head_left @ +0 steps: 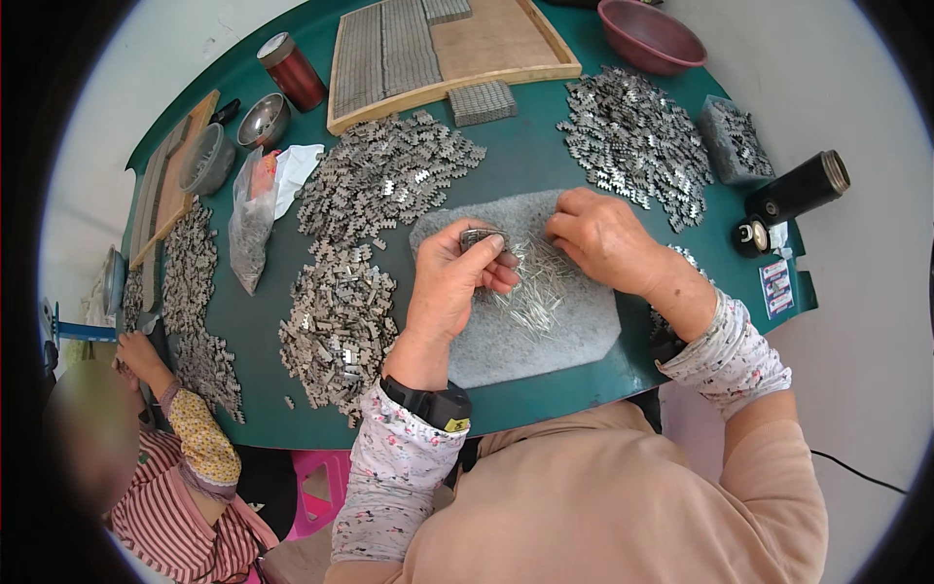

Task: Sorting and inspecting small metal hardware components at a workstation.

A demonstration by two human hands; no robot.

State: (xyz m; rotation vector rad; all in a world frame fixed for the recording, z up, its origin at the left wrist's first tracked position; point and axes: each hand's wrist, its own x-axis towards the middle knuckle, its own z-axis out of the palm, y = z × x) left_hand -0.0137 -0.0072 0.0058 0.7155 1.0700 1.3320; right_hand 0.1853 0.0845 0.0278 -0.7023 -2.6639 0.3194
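Observation:
My left hand (452, 277) is closed around a small dark metal toothed piece (477, 237), thumb pressed on top; part of the piece is hidden by the fingers. To its right, my right hand (608, 238) bends down with thumb and fingers pinched together, and whatever lies between the tips is too small to make out. Between the hands a loose heap of thin silvery pins (533, 297) lies on a grey felt mat (574, 346).
Heaps of toothed metal pieces lie left (336, 326), behind (389, 175) and far right (637, 141). Beyond stands a wooden tray (496, 39) with rows of pieces. A black flask (798, 187) leans at right. A co-worker's hand (143, 358) works at far left.

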